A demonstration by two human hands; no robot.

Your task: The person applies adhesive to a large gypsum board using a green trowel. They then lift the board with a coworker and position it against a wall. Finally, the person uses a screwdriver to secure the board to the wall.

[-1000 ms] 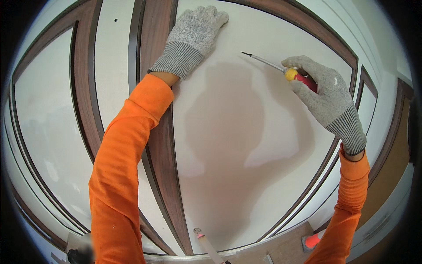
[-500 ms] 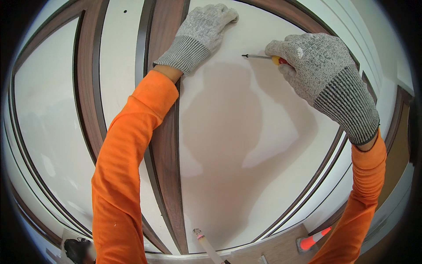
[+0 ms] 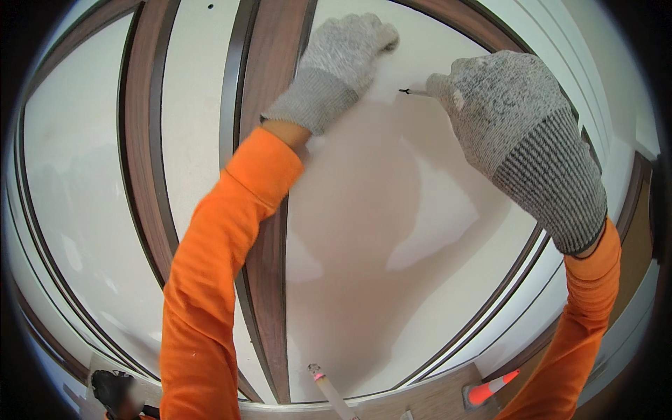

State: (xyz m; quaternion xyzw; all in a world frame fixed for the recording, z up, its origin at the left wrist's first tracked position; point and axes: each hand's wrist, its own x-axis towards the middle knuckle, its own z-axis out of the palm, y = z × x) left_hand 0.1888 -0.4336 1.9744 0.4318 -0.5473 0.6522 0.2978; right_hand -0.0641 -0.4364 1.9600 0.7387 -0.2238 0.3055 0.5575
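Both my hands wear grey knitted gloves. My right hand [image 3: 500, 94] is closed round a screwdriver [image 3: 418, 93]. Its thin shaft and dark tip stick out to the left, level with my left fingers' lower side, while the glove hides the handle. My left hand [image 3: 350, 52] is up against a large white panel [image 3: 350, 231], just right of a dark brown wooden strip [image 3: 269, 231]. Its fingers are curled, with the thumb and forefinger together at the right; whatever they may hold is hidden.
More brown strips with black edging [image 3: 140, 140] divide the white surface at the left. An orange and white traffic cone [image 3: 493, 387] stands at the lower right. A pale tube-like thing [image 3: 332, 395] rises at the bottom middle. Part of another person [image 3: 112, 392] shows at the lower left.
My left hand has shifted a little right and down. The screwdriver's tip has moved right, and its yellow and red handle, seen before, is now covered by my right glove.
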